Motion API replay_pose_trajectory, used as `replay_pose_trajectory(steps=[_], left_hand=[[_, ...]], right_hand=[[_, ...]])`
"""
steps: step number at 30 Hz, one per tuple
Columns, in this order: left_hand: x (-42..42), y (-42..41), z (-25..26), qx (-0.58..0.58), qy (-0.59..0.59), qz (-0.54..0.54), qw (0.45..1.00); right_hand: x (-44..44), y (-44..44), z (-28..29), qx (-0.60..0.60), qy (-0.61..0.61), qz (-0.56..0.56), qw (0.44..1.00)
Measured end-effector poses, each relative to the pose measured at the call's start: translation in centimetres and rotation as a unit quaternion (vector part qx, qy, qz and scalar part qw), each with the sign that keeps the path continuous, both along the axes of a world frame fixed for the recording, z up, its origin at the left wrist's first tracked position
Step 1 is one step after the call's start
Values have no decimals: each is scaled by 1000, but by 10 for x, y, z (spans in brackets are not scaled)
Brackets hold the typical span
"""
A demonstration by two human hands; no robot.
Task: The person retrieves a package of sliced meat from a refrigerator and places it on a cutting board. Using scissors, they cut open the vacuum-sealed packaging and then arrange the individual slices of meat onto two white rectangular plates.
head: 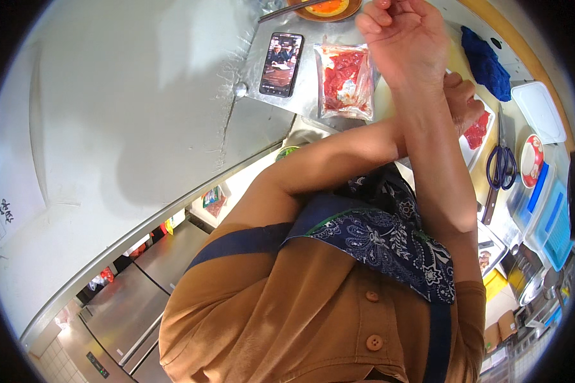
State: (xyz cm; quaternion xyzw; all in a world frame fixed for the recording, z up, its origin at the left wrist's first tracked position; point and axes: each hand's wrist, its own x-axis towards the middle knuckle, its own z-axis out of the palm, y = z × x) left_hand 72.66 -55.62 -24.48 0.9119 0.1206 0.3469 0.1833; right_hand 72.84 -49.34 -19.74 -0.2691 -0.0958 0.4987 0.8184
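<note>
My right hand [405, 45] is raised at the top, palm turned up and fingers loosely curled. Nothing shows in its palm; the fingertips are partly cut off by the picture's edge. Beneath my right forearm my left arm crosses over, and my left hand [462, 103] is at a white tray [489, 125] with raw red meat [477, 129]. Its fingers are bent over the meat, and whether they grip anything is hidden. A clear plastic bag of raw red meat [346, 79] lies left of my right wrist. Beside it is a phone [281, 64] with a lit screen.
Purple-handled scissors [500, 165] and a brown-handled knife [491, 206] lie right of the tray. Farther right are a red patterned bowl [532, 160], blue-lidded containers [539, 191] and a white plastic lid [539, 112]. A blue cloth [486, 64], chopsticks [287, 9] and a brown dish [330, 16] lie beyond.
</note>
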Motion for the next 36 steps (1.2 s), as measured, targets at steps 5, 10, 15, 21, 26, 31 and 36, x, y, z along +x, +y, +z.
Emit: replay_pose_trajectory(steps=[5, 10, 15, 21, 26, 31, 36], left_hand=[[-21, 18, -44, -123, 121, -2, 985], [-117, 81, -67, -200, 42, 124, 971], [-167, 115, -84, -225, 168, 270, 921], [-161, 103, -106, -150, 215, 220, 940], [-138, 92, -112, -47, 305, 232, 923], [-138, 91, -107, -113, 299, 168, 933], [-155, 85, -106, -121, 258, 96, 954]], right_hand=[[33, -15, -10, -19, -149, -32, 988], [72, -48, -59, -139, -549, 24, 824], [-10, -63, -99, -85, -860, 191, 465], [12, -71, -110, -243, -844, 321, 354], [12, -79, -120, -243, -859, 276, 356], [10, -85, -117, -263, -839, 266, 395], [13, -86, -116, -270, -829, 275, 405]])
